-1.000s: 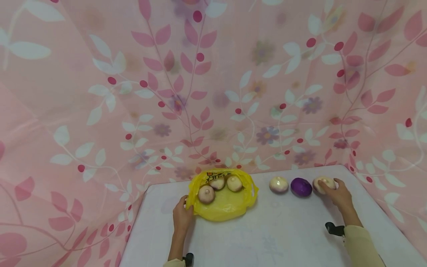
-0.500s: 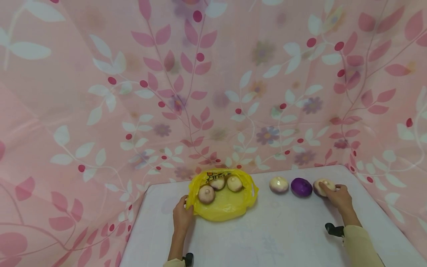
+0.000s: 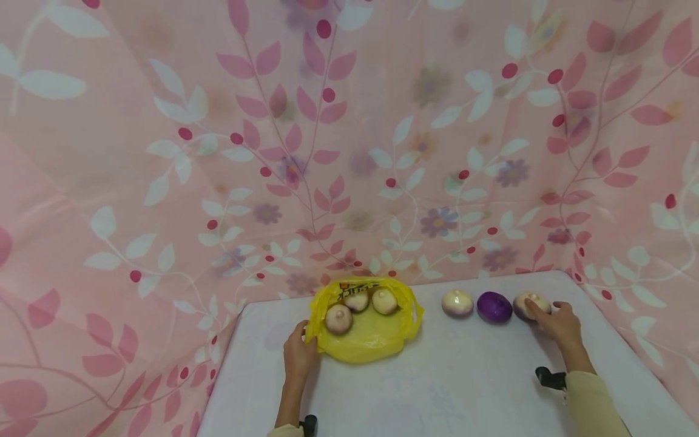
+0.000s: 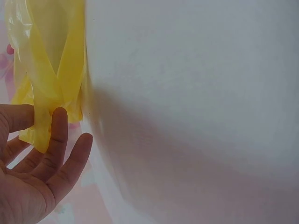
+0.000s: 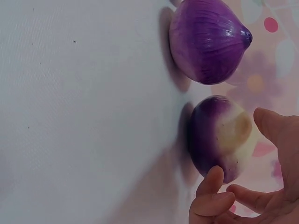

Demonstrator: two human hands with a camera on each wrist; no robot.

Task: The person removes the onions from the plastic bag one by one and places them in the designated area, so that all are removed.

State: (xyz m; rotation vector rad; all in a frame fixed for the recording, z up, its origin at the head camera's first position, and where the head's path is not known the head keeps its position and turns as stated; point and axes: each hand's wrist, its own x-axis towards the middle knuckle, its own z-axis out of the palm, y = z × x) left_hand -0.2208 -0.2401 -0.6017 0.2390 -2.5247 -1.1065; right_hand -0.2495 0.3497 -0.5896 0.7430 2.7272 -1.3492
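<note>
Yellow and thin, the plastic bag lies with its mouth open near the middle of the lower frame, on the desk with the white cover. Inside it rest three pale round vegetables, grouped toward its upper left part. At the left edge of the bag, the left hand pinches the plastic between thumb and fingers, as the left wrist view shows. At the lower right of the frame, the right hand has its fingers spread, released, around the white-and-purple vegetable; one fingertip seems to touch its side, and the thumb is just beside it. To the left of this one stand in a row the deep purple vegetable and the cream vegetable. Behind the desk hangs pink flowered cloth.
</note>
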